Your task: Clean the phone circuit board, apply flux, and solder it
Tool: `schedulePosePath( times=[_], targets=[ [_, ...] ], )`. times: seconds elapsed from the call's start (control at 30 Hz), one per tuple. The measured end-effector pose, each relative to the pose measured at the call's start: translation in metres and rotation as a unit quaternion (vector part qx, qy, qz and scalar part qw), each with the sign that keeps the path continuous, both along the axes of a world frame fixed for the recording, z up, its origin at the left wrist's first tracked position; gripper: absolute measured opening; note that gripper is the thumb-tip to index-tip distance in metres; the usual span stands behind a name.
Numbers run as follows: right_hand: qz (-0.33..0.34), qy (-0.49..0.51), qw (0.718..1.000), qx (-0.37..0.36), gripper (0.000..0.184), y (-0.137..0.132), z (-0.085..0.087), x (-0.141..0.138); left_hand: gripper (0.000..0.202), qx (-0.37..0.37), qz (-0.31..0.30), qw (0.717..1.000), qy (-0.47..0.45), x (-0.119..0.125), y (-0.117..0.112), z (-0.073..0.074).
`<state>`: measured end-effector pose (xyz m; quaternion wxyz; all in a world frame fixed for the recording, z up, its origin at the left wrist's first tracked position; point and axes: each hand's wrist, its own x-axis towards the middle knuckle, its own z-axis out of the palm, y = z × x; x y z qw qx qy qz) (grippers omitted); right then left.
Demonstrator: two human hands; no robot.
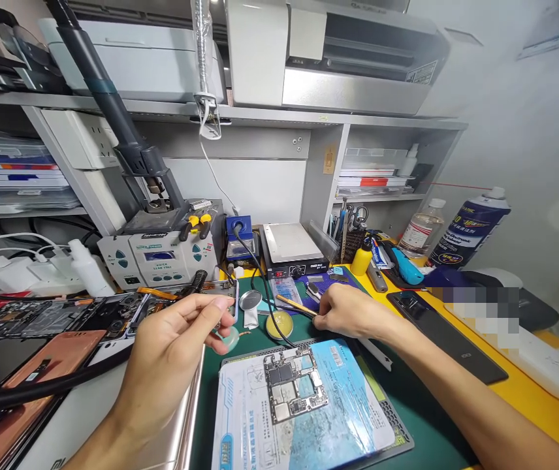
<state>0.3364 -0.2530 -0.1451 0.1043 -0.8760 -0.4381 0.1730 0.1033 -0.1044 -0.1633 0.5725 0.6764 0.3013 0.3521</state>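
Note:
My left hand (174, 349) hovers above the green mat (409, 398), fingers pinched together on a thin tool that I cannot name. My right hand (351, 312) reaches toward the back of the mat, fingers closed on a slim yellow-handled tool (293, 304) whose tip points left over a round tin of yellow paste (279, 324). A bare phone circuit board (295, 385) lies on a blue-and-white printed sheet (260, 424) in front of both hands.
A soldering station (159, 256), a blue tip-cleaner stand (240, 238) and a small hot plate (290, 248) line the back. Opened phones (54, 320) lie at left, a black phone (448, 336) at right. Bottles (470, 228) stand beyond it.

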Motion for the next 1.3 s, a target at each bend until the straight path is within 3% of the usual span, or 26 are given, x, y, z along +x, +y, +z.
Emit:
schedulePosePath(
  times=[0.2,0.43,0.7,0.83,1.07,1.3],
  targets=[
    [0.01,-0.013,1.0,0.019,0.017,-0.005,0.001,0.013,0.043,0.004,0.014,1.0,0.001,-0.001,0.001,0.001],
    [0.043,-0.034,0.998,0.017,0.012,-0.004,-0.001,0.009,0.048,0.01,0.014,1.0,0.004,0.002,0.002,0.001],
    [0.006,-0.071,0.994,0.078,0.016,0.001,-0.011,0.021,0.047,0.004,0.043,0.999,-0.014,0.001,0.002,0.001],
    [0.01,-0.066,0.992,0.104,0.021,0.005,-0.008,0.013,0.041,-0.005,0.064,0.997,-0.036,0.004,0.008,0.0],
    [0.09,0.01,0.993,0.071,0.021,0.057,0.01,-0.013,0.031,-0.025,0.094,0.992,-0.078,0.006,0.015,0.004],
    [0.025,0.086,0.995,-0.049,0.026,0.11,0.003,-0.017,0.03,-0.036,0.092,0.989,-0.107,0.004,0.017,0.01]
  ],
)
